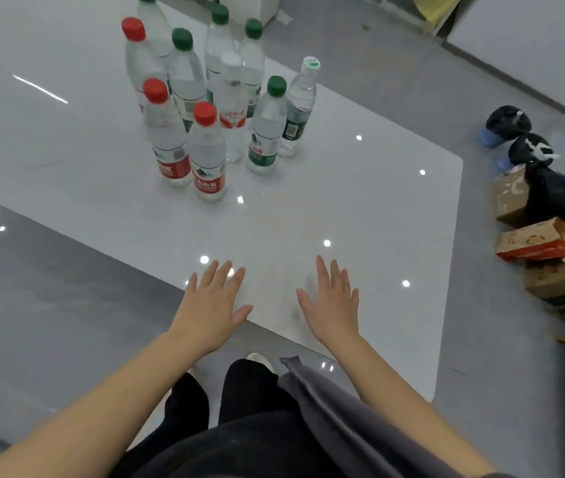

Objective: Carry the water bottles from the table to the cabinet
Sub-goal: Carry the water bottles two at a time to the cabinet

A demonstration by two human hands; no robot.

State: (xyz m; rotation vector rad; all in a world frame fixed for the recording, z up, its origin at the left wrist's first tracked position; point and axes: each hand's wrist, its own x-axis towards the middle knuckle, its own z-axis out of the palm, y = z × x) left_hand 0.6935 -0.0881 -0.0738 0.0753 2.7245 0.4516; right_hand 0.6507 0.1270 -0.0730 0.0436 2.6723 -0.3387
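off to the left lay dark glossy floor (32,305), below the edge of the white surface (343,208). the left hand (210,305) was flat over the near edge, fingers straight and spread, holding nothing; whether it touched or only hovered could not be told. well beyond it, on the far left part of the surface, stood the bottles (232,108), all upright and packed close, some touching, with red, green and white caps. none had been lifted, so the carrying looked not yet begun. the nearest was a red-cap bottle (206,157) at the front, with a green-cap bottle (263,132) just beside the group's right. the likely trouble lay in that crowding: a hand pushed in for a back bottle could knock the front ones, and on so slick a top one fall could tip its neighbours and roll them off the edge. taking the front ones first seemed safer. the bottles looked full, so gripping several at once could let one slip, and smooth plastic would make that worse. the right hand (331,305) matched the left, flat, fingers apart, empty, near the edge and well apart from the bottles. further right, on the floor, sat cardboard boxes (533,243) and dark bags (508,122), close to the corner; a person walking with full hands could trip there. the cabinet could not be picked out, so the route was unclear.
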